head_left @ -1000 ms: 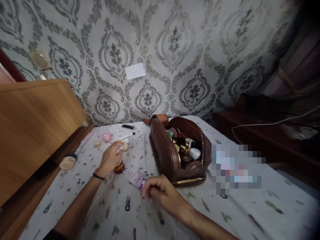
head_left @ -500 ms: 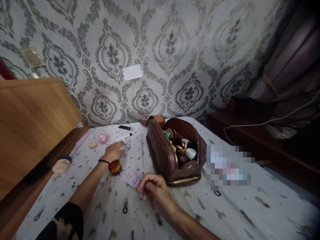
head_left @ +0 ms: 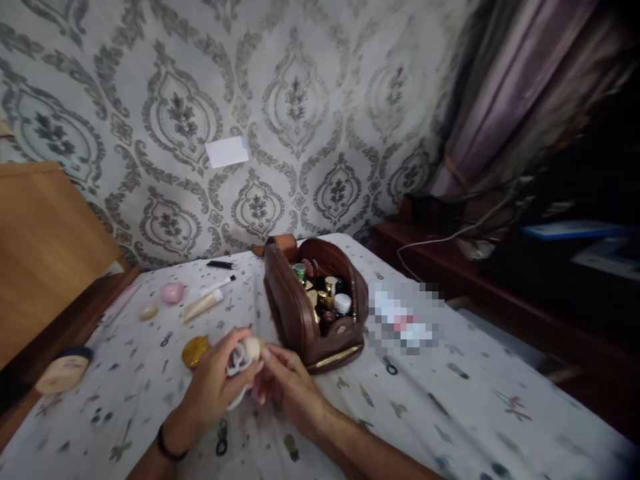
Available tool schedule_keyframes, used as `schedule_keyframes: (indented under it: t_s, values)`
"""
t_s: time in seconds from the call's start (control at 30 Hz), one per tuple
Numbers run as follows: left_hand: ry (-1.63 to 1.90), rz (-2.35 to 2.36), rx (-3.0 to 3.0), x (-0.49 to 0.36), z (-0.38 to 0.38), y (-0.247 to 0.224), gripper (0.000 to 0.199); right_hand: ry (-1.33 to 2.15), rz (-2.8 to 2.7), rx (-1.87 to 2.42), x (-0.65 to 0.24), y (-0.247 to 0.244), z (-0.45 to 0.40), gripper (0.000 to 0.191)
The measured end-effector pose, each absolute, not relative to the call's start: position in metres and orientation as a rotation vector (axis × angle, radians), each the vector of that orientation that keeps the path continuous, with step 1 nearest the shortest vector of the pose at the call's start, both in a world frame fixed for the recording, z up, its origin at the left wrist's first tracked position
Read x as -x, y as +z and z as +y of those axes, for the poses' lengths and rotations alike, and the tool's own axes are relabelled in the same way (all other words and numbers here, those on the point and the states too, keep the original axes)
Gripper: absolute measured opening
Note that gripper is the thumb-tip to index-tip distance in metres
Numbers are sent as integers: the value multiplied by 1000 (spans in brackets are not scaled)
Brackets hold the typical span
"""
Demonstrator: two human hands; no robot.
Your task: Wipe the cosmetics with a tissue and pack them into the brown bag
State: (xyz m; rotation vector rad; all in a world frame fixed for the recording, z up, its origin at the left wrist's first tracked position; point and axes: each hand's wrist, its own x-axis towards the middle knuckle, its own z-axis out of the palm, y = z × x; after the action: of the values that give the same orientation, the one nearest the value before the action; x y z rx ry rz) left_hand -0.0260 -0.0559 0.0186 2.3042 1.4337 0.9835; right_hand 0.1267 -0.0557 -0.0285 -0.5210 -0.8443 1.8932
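My left hand [head_left: 220, 377] is closed around a crumpled-looking whitish item [head_left: 240, 357] with a round beige end [head_left: 253, 347]. Its exact kind is blurred. The fingertips of my right hand [head_left: 287, 380] meet that beige end. Below those fingers a bit of a lilac tube [head_left: 257, 395] shows, mostly hidden by both hands. Just left of my left hand lies an amber-gold jar [head_left: 195, 351]. Behind it rests a beige tube with a white cap [head_left: 201, 305]. To the right stands an unzipped brown leather bag [head_left: 310, 313], filled with several small cosmetic bottles and jars.
A white pen-like stick [head_left: 219, 285] and a black pen [head_left: 223, 265] lie near the wall. A pink jar [head_left: 173, 292], a small cream-coloured pot [head_left: 149, 311] and a dark-lidded beige jar [head_left: 65, 369] sit leftward. A blurred-out item [head_left: 403, 320] lies right of the bag.
My left hand has come back toward me from the far items, now holding the whitish item. My right hand has lifted the lilac tube beside it. The view has turned right.
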Motion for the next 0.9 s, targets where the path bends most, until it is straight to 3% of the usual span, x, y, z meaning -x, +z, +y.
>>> schedule_keyframes:
  t_s: [0.13, 0.3, 0.57, 0.9]
  values:
    - [1241, 1345, -2546, 28, -59, 2, 27, 1897, -842, 534, -125, -36, -55, 52]
    - [1282, 1318, -2630, 34, -58, -12, 27, 1926, -847, 536, -123, -43, -54, 54]
    - [1280, 1557, -1956, 31, -64, -4, 44, 1987, -867, 516, -126, -35, -55, 56]
    - [1413, 1365, -1210, 5, -65, 1, 39, 1840, -938, 481, -129, -27, -55, 53]
